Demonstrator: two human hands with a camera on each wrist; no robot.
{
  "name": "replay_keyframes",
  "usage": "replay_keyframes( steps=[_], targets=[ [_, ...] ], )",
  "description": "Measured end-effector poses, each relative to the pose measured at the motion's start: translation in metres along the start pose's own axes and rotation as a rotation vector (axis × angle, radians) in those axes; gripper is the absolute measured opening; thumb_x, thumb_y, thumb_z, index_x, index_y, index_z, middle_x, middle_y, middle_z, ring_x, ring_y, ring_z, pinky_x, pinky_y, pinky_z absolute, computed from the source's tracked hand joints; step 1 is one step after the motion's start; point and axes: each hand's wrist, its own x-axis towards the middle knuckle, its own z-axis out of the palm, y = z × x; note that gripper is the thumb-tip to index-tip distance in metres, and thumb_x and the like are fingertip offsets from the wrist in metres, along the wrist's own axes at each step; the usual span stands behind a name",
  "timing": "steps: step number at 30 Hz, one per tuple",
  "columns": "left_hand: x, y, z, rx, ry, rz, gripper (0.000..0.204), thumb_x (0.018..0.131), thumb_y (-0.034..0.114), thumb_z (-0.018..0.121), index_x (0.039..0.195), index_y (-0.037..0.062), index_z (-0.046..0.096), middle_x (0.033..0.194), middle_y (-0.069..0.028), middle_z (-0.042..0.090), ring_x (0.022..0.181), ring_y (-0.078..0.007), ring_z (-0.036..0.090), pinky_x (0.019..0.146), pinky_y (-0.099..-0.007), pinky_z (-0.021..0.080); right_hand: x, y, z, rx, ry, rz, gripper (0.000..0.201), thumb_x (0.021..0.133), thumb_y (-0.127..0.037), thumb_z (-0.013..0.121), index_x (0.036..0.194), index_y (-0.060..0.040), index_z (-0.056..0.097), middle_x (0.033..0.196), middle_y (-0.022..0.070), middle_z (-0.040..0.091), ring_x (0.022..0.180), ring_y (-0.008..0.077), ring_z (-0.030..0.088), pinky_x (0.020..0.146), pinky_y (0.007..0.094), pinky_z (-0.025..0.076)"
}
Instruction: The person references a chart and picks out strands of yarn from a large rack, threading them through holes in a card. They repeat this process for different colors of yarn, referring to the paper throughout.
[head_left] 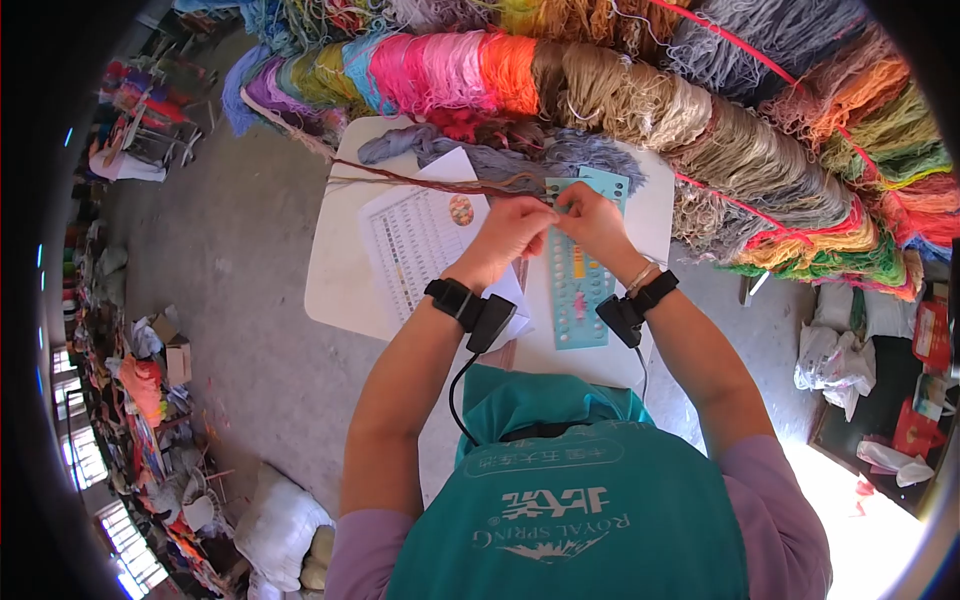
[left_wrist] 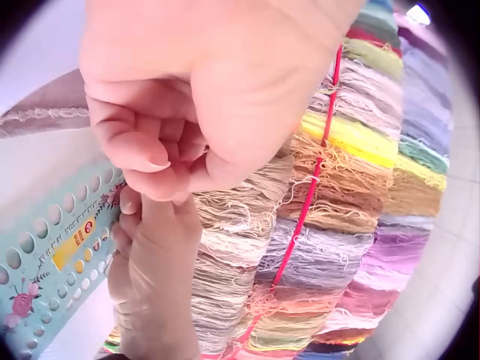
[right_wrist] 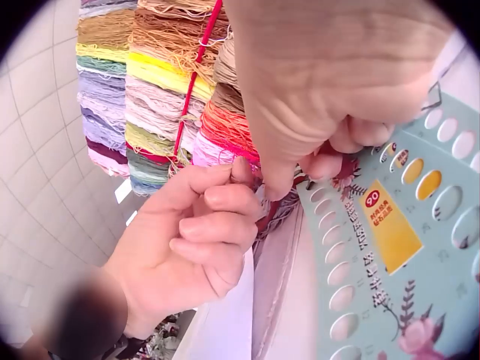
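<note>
Both hands meet at center frame over the card (head_left: 583,262), the left hand (head_left: 510,232) and right hand (head_left: 592,222) curled, fingertips pinched together at its top edge, seemingly on thread too fine to see. Skeins (head_left: 600,95) arc above, within reach.

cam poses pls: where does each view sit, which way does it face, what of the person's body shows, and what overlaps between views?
Head: on the head, facing forward and down at the white table; both forearms, left hand, right hand and chest show.
Left wrist: on the left wrist, looking along the palm toward the thread skeins; both hands show.
Right wrist: on the right wrist, facing the teal hole card; both hands show.
Shared: all three see the card, the skeins and the two hands meeting.
</note>
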Motion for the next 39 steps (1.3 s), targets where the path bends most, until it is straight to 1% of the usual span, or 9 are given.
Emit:
replay_keyframes(
  steps=[5,11,14,17,24,27,30,34,39],
  targets=[
    [0.003,-0.004,0.009,-0.059,-0.062,-0.049,0.023,0.094,0.022,0.057,0.086,0.0033,0.069,0.062,0.0032,0.051,0.052,-0.0076,0.047,0.046,-0.0232,0.034,0.008,0.033,-0.002,0.328,-0.105,0.012,0.029,0.083,-0.026,0.075,0.101,-0.0063,0.063,0.064,0.0019,0.063,0.057,0.0101,0.057,0.053,0.0292,0.043],
    [-0.003,0.003,0.019,-0.074,-0.036,-0.009,0.023,0.093,0.022,0.061,0.087,0.0008,0.069,0.06,0.0022,0.051,0.049,-0.0084,0.046,0.045,-0.0243,0.035,0.004,0.026,-0.011,0.082,-0.101,0.019,0.034,0.087,-0.032,0.075,0.102,-0.0051,0.062,0.064,-0.0006,0.062,0.058,0.0066,0.052,0.053,0.0259,0.042],
    [0.001,-0.003,0.019,-0.055,-0.074,-0.023,0.023,0.093,0.022,0.062,0.088,0.0008,0.07,0.058,0.0012,0.052,0.048,-0.0085,0.047,0.044,-0.025,0.035,0.0,0.018,-0.007,0.386,-0.037,0.067,0.033,0.091,-0.035,0.072,0.101,-0.0047,0.063,0.068,-0.0013,0.062,0.061,0.0069,0.052,0.057,0.0251,0.044],
    [0.012,-0.015,0.024,0.006,0.061,0.049,0.021,0.092,0.02,0.063,0.09,0.0008,0.071,0.059,-0.001,0.057,0.05,-0.01,0.052,0.045,-0.0274,0.039,-0.001,0.022,-0.016,0.433,-0.109,0.048,0.035,0.094,-0.036,0.069,0.105,-0.0039,0.061,0.076,0.0004,0.065,0.068,0.0071,0.056,0.062,0.0244,0.046],
    [0.03,-0.024,0.041,1.0,0.201,0.422,0.015,0.089,0.017,0.065,0.091,0.0024,0.069,0.064,-0.0023,0.062,0.056,-0.0121,0.058,0.05,-0.0288,0.043,-0.005,0.02,-0.024,0.605,-0.171,0.084,0.038,0.098,-0.038,0.062,0.117,-0.005,0.056,0.078,-0.0004,0.061,0.072,0.0066,0.055,0.066,0.0232,0.044],
    [0.032,-0.026,0.035,-0.1,-0.017,0.003,0.015,0.089,0.021,0.064,0.085,0.0067,0.064,0.065,0.0019,0.056,0.054,-0.0111,0.051,0.048,-0.0253,0.037,-0.002,0.029,-0.024,0.601,-0.174,0.093,0.039,0.101,-0.042,0.055,0.118,-0.0076,0.057,0.076,-0.0006,0.06,0.068,0.0057,0.049,0.062,0.022,0.04],
    [0.022,-0.024,0.023,-0.667,-0.107,-0.24,0.016,0.09,0.024,0.062,0.08,0.0122,0.058,0.066,0.0049,0.049,0.053,-0.0089,0.043,0.047,-0.022,0.031,-0.006,0.012,-0.035,0.464,-0.188,0.124,0.04,0.102,-0.044,0.052,0.116,-0.0073,0.057,0.072,0.0007,0.059,0.065,0.0065,0.048,0.061,0.0224,0.038],
    [-0.009,-0.004,-0.022,-0.722,-0.277,-0.131,0.027,0.094,0.023,0.055,0.07,0.0156,0.045,0.063,0.007,0.036,0.052,-0.0056,0.034,0.045,-0.0208,0.026,-0.003,0.018,-0.032,0.417,-0.176,0.095,0.034,0.102,-0.036,0.052,0.111,-0.0038,0.057,0.071,0.0029,0.058,0.068,0.0109,0.057,0.068,0.0257,0.045],
    [-0.07,0.058,-0.158,-0.44,0.022,0.278,0.034,0.096,0.02,0.05,0.067,0.0184,0.033,0.061,0.0073,0.027,0.048,-0.0045,0.026,0.042,-0.0199,0.025,0.0,0.026,-0.028,0.449,-0.179,0.108,0.026,0.1,-0.027,0.05,0.112,-0.0054,0.057,0.074,0.0034,0.061,0.067,0.0104,0.053,0.065,0.0251,0.041]
  ],
)
